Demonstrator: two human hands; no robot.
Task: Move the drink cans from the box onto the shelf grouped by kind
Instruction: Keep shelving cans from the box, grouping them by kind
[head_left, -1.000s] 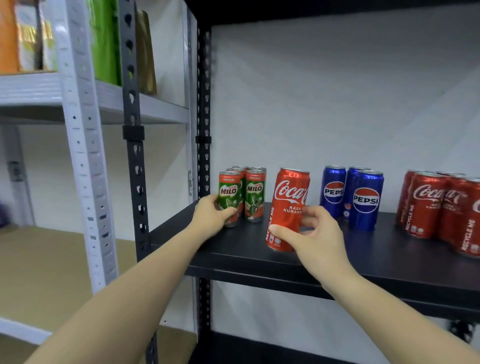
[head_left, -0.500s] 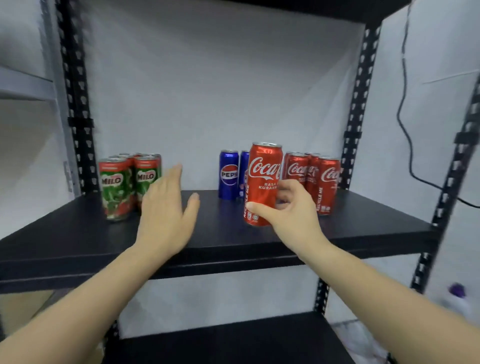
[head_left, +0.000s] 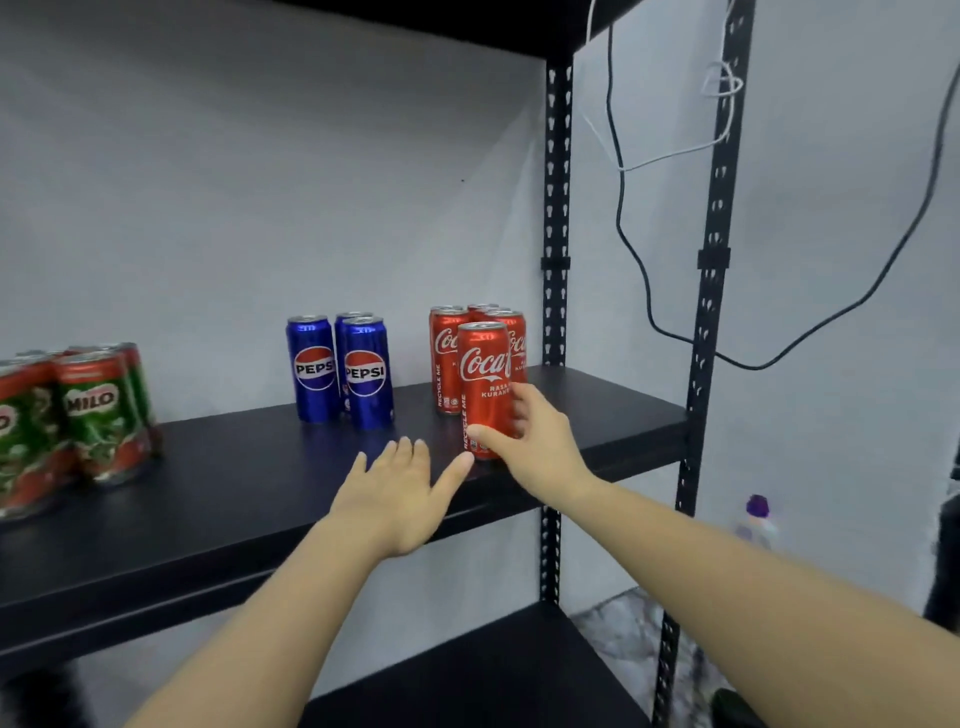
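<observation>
My right hand (head_left: 530, 447) grips a red Coca-Cola can (head_left: 483, 379) that stands upright on the black shelf (head_left: 249, 493), just in front of the other Coca-Cola cans (head_left: 444, 353) at the shelf's right end. To their left stand blue Pepsi cans (head_left: 340, 371). Green and red Milo cans (head_left: 98, 410) are grouped at the far left. My left hand (head_left: 400, 493) hovers flat, fingers spread, over the shelf's front edge and holds nothing. The box is not in view.
Black perforated uprights (head_left: 556, 260) frame the shelf on the right. Black and white cables (head_left: 639, 270) hang on the wall behind them. A lower black shelf (head_left: 467, 675) lies beneath. On the floor at right stands a bottle with a purple cap (head_left: 756, 519).
My right hand has carried the Coca-Cola can rightward and set it in front of the Coca-Cola group. My left hand left the Milo cans and moved right, open. The view swung right.
</observation>
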